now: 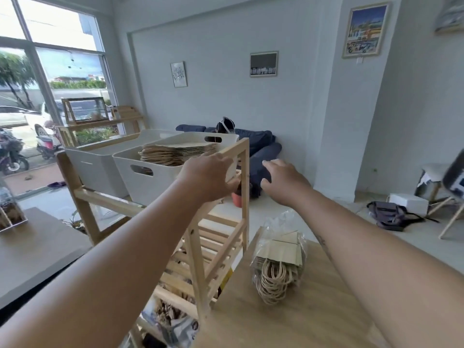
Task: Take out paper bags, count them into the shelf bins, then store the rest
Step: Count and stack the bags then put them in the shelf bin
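Two bins: a nearer bin (pixel 150 182) and a farther bin (pixel 93 169), both white, are set side by side on the top level of the shelf (pixel 244 187).
Paper bags: a flat stack of paper bags (pixel 175 153) is seen lying inside the nearer bin, rising to about its rim.
Left hand: the left hand (pixel 208 174) is laid on the right-hand end of the nearer bin, fingers curled over the corner and thumb tucked below. The bin is gripped there, and the stack lies just beyond the fingertips, untouched.
Right hand: the right hand (pixel 283 180) is held in the air to the right of the shelf, fingers loosely bent, and nothing is grasped.
In the way: the shelf's top rail and corner post are placed between the right hand and the bin.
Spare bags: a plastic pack (pixel 278 259) of more bags, handles spilling from its open end, is left on the table (pixel 301 310) below the right forearm, well apart from both hands.
Behind the shelf: dark blue cushions (pixel 261 146) are piled against the wall, and a small orange pot (pixel 237 199) is glimpsed under the left hand.
Floor, right: a dark backpack (pixel 389 214) is dropped beside a white box (pixel 409 202).
Left side: a glass case (pixel 85 109) is stood before the window (pixel 50 71).
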### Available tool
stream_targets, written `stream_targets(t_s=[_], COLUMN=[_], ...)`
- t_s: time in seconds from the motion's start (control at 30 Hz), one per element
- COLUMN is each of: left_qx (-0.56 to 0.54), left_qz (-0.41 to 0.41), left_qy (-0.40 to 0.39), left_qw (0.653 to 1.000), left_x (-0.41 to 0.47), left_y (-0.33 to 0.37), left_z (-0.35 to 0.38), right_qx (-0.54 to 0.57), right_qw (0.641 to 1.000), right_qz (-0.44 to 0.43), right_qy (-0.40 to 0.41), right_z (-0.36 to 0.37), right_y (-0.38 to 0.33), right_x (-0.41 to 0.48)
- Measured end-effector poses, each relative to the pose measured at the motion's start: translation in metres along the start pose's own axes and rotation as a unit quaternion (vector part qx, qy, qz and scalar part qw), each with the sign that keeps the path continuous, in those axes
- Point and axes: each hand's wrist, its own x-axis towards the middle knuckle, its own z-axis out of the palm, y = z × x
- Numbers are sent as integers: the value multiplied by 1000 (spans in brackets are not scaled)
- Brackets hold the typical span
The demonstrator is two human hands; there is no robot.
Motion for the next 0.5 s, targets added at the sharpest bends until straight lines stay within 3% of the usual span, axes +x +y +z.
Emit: stream_targets(t_s=[0.5], left_qx=[-155], left_qz=[18], left_qy=[-4], left_qw=[988], left_x=[-140], left_y=[140], left_z=[152], right_qx=[13], right_qw=[993], right_qz=[114], right_qy=[8], right_z=[88], right_y=[115], right_x=[-192])
